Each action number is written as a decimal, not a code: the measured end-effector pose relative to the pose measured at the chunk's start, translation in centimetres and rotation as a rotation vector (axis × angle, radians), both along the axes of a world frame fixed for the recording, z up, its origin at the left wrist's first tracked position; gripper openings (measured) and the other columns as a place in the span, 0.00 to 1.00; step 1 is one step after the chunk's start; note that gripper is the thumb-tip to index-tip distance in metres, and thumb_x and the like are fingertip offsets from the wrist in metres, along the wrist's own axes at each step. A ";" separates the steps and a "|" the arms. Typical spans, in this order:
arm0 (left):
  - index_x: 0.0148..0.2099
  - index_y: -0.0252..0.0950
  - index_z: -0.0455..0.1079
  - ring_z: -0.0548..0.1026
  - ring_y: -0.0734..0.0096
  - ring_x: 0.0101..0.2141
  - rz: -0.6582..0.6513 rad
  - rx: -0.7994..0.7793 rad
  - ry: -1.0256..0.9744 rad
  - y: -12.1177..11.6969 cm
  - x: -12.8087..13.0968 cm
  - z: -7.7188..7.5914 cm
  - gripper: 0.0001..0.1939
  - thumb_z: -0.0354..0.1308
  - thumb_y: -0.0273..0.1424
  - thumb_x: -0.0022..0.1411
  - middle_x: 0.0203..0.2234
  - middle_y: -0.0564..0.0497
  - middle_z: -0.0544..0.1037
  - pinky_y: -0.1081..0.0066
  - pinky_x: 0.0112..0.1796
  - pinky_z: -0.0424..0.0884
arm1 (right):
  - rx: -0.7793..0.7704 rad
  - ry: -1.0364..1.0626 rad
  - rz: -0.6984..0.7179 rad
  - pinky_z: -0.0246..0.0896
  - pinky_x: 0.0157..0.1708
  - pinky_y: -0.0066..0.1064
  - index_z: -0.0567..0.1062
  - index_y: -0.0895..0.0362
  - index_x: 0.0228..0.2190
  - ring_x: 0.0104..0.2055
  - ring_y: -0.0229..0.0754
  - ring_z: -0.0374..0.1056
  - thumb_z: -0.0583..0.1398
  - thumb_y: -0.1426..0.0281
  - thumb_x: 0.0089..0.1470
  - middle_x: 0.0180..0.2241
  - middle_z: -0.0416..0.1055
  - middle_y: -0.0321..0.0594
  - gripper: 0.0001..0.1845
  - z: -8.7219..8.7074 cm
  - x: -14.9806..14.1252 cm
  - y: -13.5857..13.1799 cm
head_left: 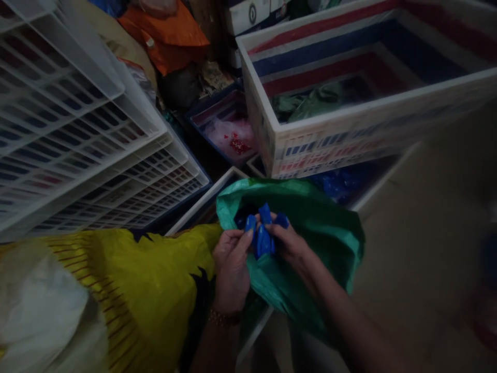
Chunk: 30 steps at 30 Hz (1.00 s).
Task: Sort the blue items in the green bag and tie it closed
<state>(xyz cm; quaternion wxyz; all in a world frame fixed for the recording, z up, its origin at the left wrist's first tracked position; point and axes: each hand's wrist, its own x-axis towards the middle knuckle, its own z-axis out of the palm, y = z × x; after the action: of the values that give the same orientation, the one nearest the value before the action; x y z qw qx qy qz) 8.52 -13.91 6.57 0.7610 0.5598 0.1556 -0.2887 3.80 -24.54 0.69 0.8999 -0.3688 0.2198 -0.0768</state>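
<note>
Small glossy blue plastic pieces (264,241) are bunched between my two hands, above the mouth of a green woven sack (303,295). My left hand (233,259), with a beaded bracelet at its wrist, pinches one of them between thumb and fingers. From the other side my right hand (289,238) is closed on more of the pieces. Their exact kind is hard to make out in the dim, blurred light. Inside the sack, a dark spot behind my fingers cannot be made out.
At the left stand stacked white slatted crates (89,114) above a yellow sack (155,280). A white crate (260,98) with a striped lining holds green material at the upper right. Behind lie an orange bag (166,36) and a clear bag (229,134) with red bits.
</note>
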 end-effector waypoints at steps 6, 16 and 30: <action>0.30 0.33 0.67 0.71 0.78 0.26 -0.008 0.043 -0.042 0.3 -0.1 -0.4 0.17 0.73 0.30 0.43 0.24 0.54 0.75 0.79 0.26 0.66 | -0.022 0.071 -0.038 0.62 0.26 0.25 0.77 0.58 0.32 0.25 0.34 0.65 0.69 0.57 0.40 0.25 0.71 0.35 0.20 0.3 -0.2 0.1; 0.50 0.30 0.71 0.75 0.76 0.30 -0.051 -0.035 -0.034 -0.6 -0.1 0.0 0.30 0.73 0.28 0.43 0.33 0.47 0.80 0.80 0.26 0.67 | 0.026 0.089 -0.027 0.57 0.23 0.26 0.76 0.59 0.28 0.22 0.35 0.61 0.64 0.56 0.40 0.22 0.68 0.36 0.18 1.2 -0.9 -0.7; 0.34 0.31 0.75 0.71 0.78 0.19 -0.374 0.085 -0.409 -2.8 3.5 0.0 0.11 0.70 0.31 0.48 0.22 0.51 0.76 0.80 0.18 0.65 | -0.089 0.057 0.167 0.59 0.24 0.25 0.76 0.60 0.25 0.23 0.35 0.63 0.61 0.61 0.41 0.22 0.69 0.37 0.14 1.1 -1.3 -2.4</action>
<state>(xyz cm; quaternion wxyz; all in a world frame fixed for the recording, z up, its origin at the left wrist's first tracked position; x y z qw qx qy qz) 12.00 -16.74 6.54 0.6860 0.6569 -0.0953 -0.2981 2.52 -26.98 1.78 0.8793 -0.4275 0.2101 -0.0005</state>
